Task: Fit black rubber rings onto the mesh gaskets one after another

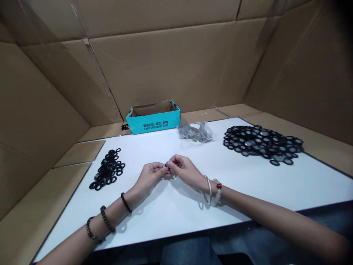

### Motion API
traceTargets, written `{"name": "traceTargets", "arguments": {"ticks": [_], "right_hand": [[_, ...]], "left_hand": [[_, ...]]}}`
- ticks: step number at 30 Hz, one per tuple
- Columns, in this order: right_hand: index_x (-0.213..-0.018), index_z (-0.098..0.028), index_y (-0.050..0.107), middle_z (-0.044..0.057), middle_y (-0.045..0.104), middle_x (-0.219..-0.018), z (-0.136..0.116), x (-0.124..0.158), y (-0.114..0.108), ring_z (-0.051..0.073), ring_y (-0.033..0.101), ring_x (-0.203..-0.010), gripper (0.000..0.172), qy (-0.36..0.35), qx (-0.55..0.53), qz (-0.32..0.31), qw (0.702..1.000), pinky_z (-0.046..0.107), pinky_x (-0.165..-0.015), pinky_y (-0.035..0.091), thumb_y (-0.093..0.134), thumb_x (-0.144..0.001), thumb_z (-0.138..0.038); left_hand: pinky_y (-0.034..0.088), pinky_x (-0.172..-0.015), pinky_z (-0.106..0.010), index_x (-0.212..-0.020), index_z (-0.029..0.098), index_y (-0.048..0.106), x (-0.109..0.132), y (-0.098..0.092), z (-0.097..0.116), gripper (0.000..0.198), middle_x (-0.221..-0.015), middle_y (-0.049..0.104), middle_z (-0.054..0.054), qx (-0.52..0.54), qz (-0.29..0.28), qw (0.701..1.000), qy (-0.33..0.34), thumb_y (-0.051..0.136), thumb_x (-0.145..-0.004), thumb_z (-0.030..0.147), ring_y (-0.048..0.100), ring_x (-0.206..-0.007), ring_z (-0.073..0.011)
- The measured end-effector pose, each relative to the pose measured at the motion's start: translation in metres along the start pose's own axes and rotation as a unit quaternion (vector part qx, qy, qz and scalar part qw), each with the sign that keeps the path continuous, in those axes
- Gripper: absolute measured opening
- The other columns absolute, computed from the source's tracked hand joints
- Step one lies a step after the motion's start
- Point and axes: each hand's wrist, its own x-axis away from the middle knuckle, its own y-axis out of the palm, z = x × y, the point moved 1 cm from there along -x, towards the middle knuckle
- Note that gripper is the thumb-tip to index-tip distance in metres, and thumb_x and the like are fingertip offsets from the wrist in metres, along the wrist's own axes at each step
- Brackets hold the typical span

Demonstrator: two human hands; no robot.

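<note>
White table [171,217], near edge [171,235] below both hands [168,170]

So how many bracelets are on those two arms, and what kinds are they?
Bead bracelets: 4
Silver bangle: 1
Total: 5

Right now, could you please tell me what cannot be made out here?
Head view:
- small dark ring: mostly hidden by the left hand and right hand
- floor of the teal box: hidden by its front wall
- contents of the plastic bag: blurred by crumpled plastic
</note>
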Motion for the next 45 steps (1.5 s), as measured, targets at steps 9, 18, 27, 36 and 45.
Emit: {"name": "traceTargets", "arguments": {"ticks": [9,18,27,36,45], "right_hand": [[-0.066,-0.015,0.052,0.0,0.059,-0.06,-0.012,0.002,-0.009,0.01,0.049,-0.057,0.012,-0.099,0.152,0.002,0.983,0.022,-0.055,0.037,0.053,-0.078,-0.018],[-0.07,-0.013,0.061,0.003,0.064,-0.067,-0.011,-0.004,-0.02,0.011,0.054,-0.061,0.016,-0.088,0.106,-0.071,0.988,0.022,-0.058,0.041,0.056,-0.078,-0.026],[-0.068,-0.013,0.064,0.003,0.063,-0.063,-0.016,-0.003,-0.022,0.01,0.053,-0.058,0.017,-0.078,0.105,-0.07,0.989,0.022,-0.056,0.04,0.057,-0.076,-0.027],[-0.068,-0.01,0.064,0.002,0.058,-0.057,-0.009,-0.005,-0.027,0.009,0.049,-0.052,0.02,-0.007,0.045,-0.151,0.987,0.02,-0.048,0.036,0.06,-0.072,-0.03],[-0.066,-0.01,0.065,0.002,0.059,-0.055,-0.01,-0.005,-0.026,0.008,0.049,-0.049,0.022,0.015,0.02,-0.153,0.988,0.019,-0.047,0.036,0.063,-0.069,-0.031]], "left_hand": [[0.044,-0.061,-0.021,-0.066,0.012,0.057,0.001,0.002,-0.001,0.021,-0.061,0.064,-0.002,-0.011,0.051,0.996,0.068,0.072,-0.065,0.027,0.06,-0.061,-0.0114],[0.045,-0.062,-0.02,-0.07,0.012,0.059,0.003,-0.003,0.002,0.017,-0.068,0.065,-0.002,-0.039,0.039,0.995,0.082,0.069,-0.068,0.025,0.06,-0.064,-0.011],[0.046,-0.064,-0.023,-0.071,0.014,0.061,0.006,-0.004,0.005,0.011,-0.072,0.068,-0.004,-0.113,0.049,0.984,0.125,0.065,-0.071,0.024,0.063,-0.071,-0.0155],[0.046,-0.058,-0.021,-0.061,0.013,0.067,0.006,-0.004,0.01,0.002,-0.062,0.069,-0.003,-0.154,0.049,0.982,0.096,0.067,-0.063,0.013,0.061,-0.06,-0.0131],[0.045,-0.058,-0.021,-0.063,0.012,0.068,0.004,-0.005,0.005,0.002,-0.063,0.069,-0.004,-0.114,0.037,0.991,0.067,0.067,-0.064,0.015,0.06,-0.06,-0.013]]}}
